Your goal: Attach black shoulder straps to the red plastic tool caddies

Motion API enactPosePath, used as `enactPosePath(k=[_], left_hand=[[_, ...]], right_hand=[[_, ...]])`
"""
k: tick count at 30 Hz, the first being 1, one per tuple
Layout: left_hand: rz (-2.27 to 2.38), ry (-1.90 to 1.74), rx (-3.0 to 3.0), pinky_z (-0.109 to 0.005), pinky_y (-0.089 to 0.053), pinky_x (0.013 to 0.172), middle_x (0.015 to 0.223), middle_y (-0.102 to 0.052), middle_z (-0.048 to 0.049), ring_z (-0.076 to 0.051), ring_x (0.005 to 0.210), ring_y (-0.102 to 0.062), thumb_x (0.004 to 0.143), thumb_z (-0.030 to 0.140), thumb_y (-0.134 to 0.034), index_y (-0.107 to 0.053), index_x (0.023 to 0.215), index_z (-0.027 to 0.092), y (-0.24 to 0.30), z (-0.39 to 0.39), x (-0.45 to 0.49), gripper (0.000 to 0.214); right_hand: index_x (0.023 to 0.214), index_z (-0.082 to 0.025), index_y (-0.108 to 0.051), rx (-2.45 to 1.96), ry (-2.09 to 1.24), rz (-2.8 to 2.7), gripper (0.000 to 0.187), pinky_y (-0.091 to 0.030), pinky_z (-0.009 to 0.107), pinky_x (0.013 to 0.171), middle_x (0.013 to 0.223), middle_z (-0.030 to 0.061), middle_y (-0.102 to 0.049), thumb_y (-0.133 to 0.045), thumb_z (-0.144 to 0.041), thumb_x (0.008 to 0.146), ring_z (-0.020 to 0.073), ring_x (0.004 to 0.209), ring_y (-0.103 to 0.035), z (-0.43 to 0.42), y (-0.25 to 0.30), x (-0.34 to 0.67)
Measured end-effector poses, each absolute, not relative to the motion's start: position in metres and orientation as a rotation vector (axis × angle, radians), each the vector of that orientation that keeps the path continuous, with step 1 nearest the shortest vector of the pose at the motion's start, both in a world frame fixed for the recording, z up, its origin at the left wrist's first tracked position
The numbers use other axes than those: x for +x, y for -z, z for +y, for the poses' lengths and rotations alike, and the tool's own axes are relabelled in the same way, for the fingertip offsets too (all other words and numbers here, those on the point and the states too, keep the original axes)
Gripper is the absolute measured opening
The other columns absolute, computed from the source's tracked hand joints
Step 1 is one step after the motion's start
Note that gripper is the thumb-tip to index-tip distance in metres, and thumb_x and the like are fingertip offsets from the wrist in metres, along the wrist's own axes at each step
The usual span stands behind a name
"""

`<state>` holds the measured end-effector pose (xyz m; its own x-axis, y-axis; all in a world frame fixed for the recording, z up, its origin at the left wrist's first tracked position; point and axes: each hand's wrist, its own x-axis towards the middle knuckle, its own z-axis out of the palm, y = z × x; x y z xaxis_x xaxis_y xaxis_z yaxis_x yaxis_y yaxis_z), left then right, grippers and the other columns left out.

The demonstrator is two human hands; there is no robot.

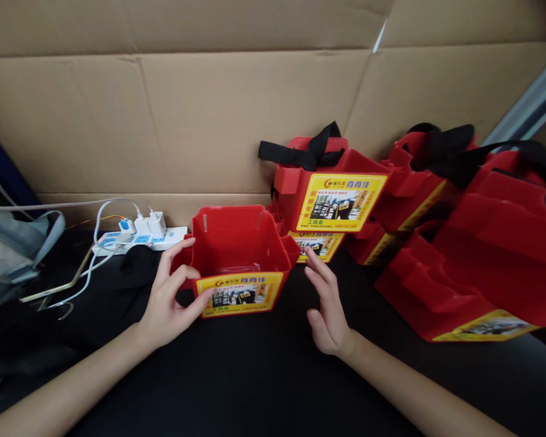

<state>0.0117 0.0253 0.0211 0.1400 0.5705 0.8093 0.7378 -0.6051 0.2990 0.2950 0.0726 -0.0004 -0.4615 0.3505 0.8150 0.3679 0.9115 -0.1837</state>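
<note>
A red plastic tool box (242,243) stands upright on the black surface, its top open and no contents visible. On its front is a yellow label (273,294) with a photo and printed characters. My left hand (175,297) grips the box's left end, thumb against the label's edge and fingers around the side pocket. To the right of the box, my right hand (325,303) is held with fingers stretched out and nothing in it. Its fingertips are near the right side pocket, apart from the box as far as I can see.
Behind on the right, a stacked red tool box (291,182) carries a black strap (316,152). More red boxes (505,243) are piled at the far right. A power strip (177,235) with chargers and cables lies left. A cardboard wall (236,121) stands behind.
</note>
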Motion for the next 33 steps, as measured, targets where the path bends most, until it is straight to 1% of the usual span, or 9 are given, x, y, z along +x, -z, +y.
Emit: enactPosePath(k=[4, 8, 10, 12, 13, 16, 22, 29, 33], left_hand=[[-1.250, 1.517, -2.359, -0.047, -0.040, 0.099, 0.132, -0.039, -0.0065, -0.027, 0.123, -0.040, 0.078, 0.028, -0.058, -0.047, 0.076, 0.021, -0.020, 0.018, 0.017, 0.013], [-1.104, 1.735, -2.503, -0.048, -0.041, 0.097, 0.135, -0.041, -0.0058, -0.027, 0.120, -0.045, 0.089, 0.044, -0.034, -0.054, 0.086, 0.023, -0.026, 0.021, 0.008, 0.029], [-1.216, 1.798, -2.519, -0.045, -0.044, 0.094, 0.132, -0.045, -0.0072, -0.024, 0.116, -0.048, 0.091, 0.046, -0.024, -0.053, 0.102, 0.025, -0.031, 0.032, -0.007, 0.038], [-1.588, 1.562, -2.523, -0.041, -0.045, 0.093, 0.123, -0.053, -0.0084, -0.022, 0.113, -0.051, 0.090, 0.043, -0.029, -0.049, 0.110, 0.023, -0.033, 0.047, -0.028, 0.034], [-1.791, 1.242, -2.526, -0.039, -0.044, 0.094, 0.119, -0.056, -0.0077, -0.021, 0.110, -0.053, 0.089, 0.043, -0.033, -0.051, 0.110, 0.023, -0.032, 0.055, -0.039, 0.034], [-1.951, 0.973, -2.495, -0.043, -0.043, 0.090, 0.111, -0.061, -0.0125, -0.028, 0.104, -0.056, 0.073, 0.045, -0.058, -0.057, 0.105, 0.017, -0.020, 0.072, -0.066, 0.043], [-2.030, 0.837, -2.565, -0.031, -0.047, 0.066, 0.075, -0.067, -0.0054, -0.021, 0.069, -0.063, 0.073, 0.038, -0.058, -0.064, 0.080, 0.018, -0.001, 0.077, -0.076, 0.022], [-1.996, 1.141, -2.489, -0.024, -0.043, 0.052, 0.063, -0.062, 0.0001, -0.014, 0.050, -0.056, 0.081, 0.046, -0.050, -0.059, 0.087, 0.019, -0.059, 0.077, -0.045, 0.029], [-1.769, 1.767, -2.402, -0.021, -0.043, 0.051, 0.080, -0.067, -0.0031, -0.012, 0.057, -0.059, 0.076, 0.039, -0.061, -0.059, 0.087, 0.017, -0.110, 0.092, -0.005, 0.024]], right_hand=[[0.134, -0.028, -0.039, -0.435, 0.193, -2.093, 0.047, -0.025, 0.056, 0.103, 0.137, 0.0057, -0.043, -0.024, -0.042, 0.092, 0.0293, 0.126, -0.039, 0.066, -0.013, 0.301], [0.094, -0.022, -0.066, -0.350, 0.137, -2.007, 0.043, -0.037, 0.049, 0.093, 0.096, 0.0060, -0.068, -0.024, -0.034, 0.091, 0.0245, 0.097, -0.061, 0.065, -0.031, 0.313], [0.083, -0.020, -0.065, -0.243, 0.093, -1.943, 0.040, -0.045, 0.043, 0.081, 0.090, 0.0065, -0.069, -0.027, -0.030, 0.090, 0.0209, 0.082, -0.064, 0.066, -0.036, 0.317], [0.079, -0.018, -0.062, -0.180, 0.087, -1.927, 0.036, -0.049, 0.039, 0.071, 0.090, 0.0079, -0.067, -0.030, -0.029, 0.089, 0.0189, 0.075, -0.063, 0.067, -0.036, 0.317], [0.077, -0.017, -0.061, -0.174, 0.083, -1.929, 0.035, -0.049, 0.038, 0.068, 0.090, 0.0086, -0.066, -0.030, -0.028, 0.090, 0.0186, 0.075, -0.062, 0.067, -0.034, 0.316], [0.070, -0.016, -0.056, -0.179, 0.025, -1.915, 0.035, -0.050, 0.038, 0.067, 0.085, 0.0091, -0.062, -0.030, -0.028, 0.091, 0.0188, 0.076, -0.060, 0.064, -0.029, 0.310], [0.065, -0.018, -0.051, -0.098, 0.023, -1.840, 0.038, -0.048, 0.031, 0.056, 0.066, 0.0048, -0.057, -0.026, -0.028, 0.092, 0.0137, 0.058, -0.055, 0.048, -0.039, 0.306], [0.071, -0.020, -0.059, -0.131, 0.213, -2.381, 0.029, -0.050, 0.025, 0.054, 0.062, 0.0029, -0.066, -0.036, -0.022, 0.090, 0.0123, 0.059, -0.063, 0.021, -0.116, 0.320], [0.070, -0.025, -0.063, -0.430, -0.005, -2.047, 0.025, -0.053, 0.028, 0.060, 0.068, -0.0006, -0.067, -0.045, -0.018, 0.086, 0.0141, 0.066, -0.064, 0.031, -0.155, 0.303]])
